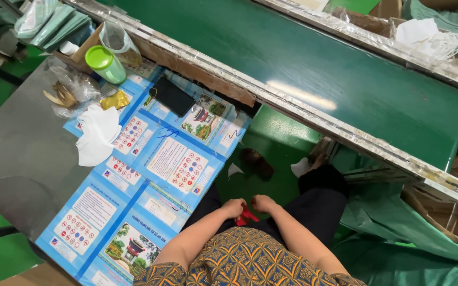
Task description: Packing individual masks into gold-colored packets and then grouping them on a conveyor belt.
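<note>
- Both hands meet at the lap, low centre of the frame: the left hand (234, 207) and right hand (263, 203) are curled shut around a small red object (247, 215).
- What the red object is cannot be told.
- Judgement: working it goes best kept close over the dark trousers (319, 209).
- Black phone (172, 96) and white face mask (97, 135) lie untouched on the blue printed sheets (149, 185), upper left.

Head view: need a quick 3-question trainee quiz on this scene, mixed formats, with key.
1. True or false: the left hand and the right hand meet at a small red thing over the lap.
2. What lies on the blue printed sheets nearest the green belt? A) black phone B) scissors C) stapler
3. Fill in: the tumbler has a ____ lid.

Key: 1 true; 2 A; 3 green.
</note>
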